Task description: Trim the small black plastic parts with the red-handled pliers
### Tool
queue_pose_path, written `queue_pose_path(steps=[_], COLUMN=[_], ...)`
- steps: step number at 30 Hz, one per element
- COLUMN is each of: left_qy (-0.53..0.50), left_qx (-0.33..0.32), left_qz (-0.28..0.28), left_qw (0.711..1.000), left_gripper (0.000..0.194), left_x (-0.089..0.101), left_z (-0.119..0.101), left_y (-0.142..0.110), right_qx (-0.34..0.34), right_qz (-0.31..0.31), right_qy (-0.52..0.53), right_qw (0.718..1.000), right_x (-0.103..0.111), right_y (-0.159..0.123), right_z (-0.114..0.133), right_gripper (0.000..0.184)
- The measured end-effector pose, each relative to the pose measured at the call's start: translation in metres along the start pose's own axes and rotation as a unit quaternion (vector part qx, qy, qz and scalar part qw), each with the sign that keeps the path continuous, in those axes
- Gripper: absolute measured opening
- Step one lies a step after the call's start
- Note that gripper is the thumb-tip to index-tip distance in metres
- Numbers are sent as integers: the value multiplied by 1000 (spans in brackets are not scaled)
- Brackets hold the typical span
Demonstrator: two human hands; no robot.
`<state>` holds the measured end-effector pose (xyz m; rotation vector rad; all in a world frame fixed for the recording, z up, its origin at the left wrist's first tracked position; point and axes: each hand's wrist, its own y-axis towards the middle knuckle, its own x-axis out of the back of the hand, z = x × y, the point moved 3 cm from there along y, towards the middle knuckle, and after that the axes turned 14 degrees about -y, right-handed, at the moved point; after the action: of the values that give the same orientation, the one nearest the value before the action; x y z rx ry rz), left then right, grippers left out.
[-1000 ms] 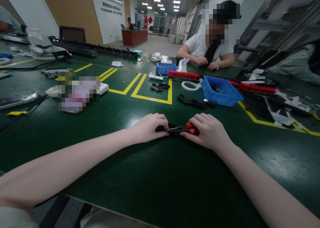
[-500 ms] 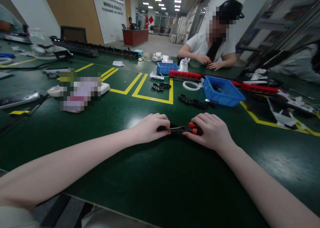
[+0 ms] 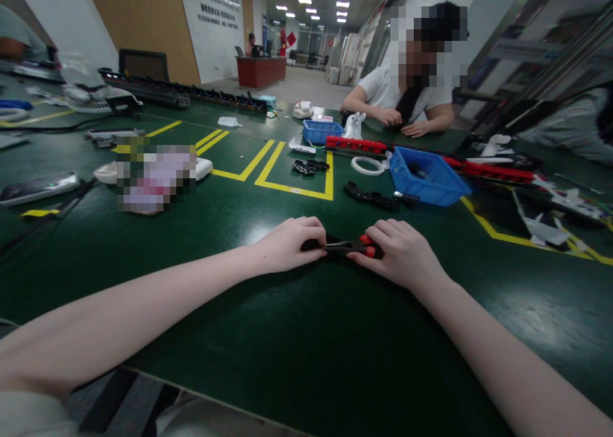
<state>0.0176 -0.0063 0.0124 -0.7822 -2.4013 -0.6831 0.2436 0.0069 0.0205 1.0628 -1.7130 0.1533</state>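
In the head view, my right hand (image 3: 402,253) is closed round the red handles of a pair of pliers (image 3: 354,246), whose dark jaws point left. My left hand (image 3: 294,245) pinches a small black part (image 3: 312,241), mostly covered by the fingers. The tips of the pliers reach this part at my left fingertips; whether they grip it I cannot tell. Both hands are low over the green table (image 3: 287,335). Beyond them lie black plastic pieces (image 3: 368,195) and a second cluster of black pieces (image 3: 310,167) inside a yellow taped outline.
A blue bin (image 3: 428,176) and a roll of white tape (image 3: 368,165) stand past my right hand. Behind are a smaller blue tray (image 3: 322,131) and a long red strip (image 3: 357,144). A phone (image 3: 158,180) is at the left. Another person (image 3: 402,98) sits across the table.
The pliers and my right hand have shifted very slightly, with the handles looking a little closer together. My left hand keeps its pinch, and the camera view has moved a touch.
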Motion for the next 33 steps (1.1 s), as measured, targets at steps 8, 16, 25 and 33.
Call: queue_pose_path(steps=[8,16,25,33], left_qy=[18,126,139,90], left_qx=[1,-11,11,-2], left_qz=[10,14,23,22], left_qw=[1000,992,990,996], left_gripper=[5,9,13,11], left_x=[0,-3,-2,0], left_z=[3,-2,-3,4], left_y=[1,1,1,4], right_qx=[-9,-19,-3,-11], right_qz=[16,22,38,60], right_qy=[16,34,55,61], right_qw=[1000,999,998,996], right_x=[0,-5,-1,-3], right_y=[0,0,5,4], right_z=[-1,-2,-1,-1], right_gripper=[43,45,42,43])
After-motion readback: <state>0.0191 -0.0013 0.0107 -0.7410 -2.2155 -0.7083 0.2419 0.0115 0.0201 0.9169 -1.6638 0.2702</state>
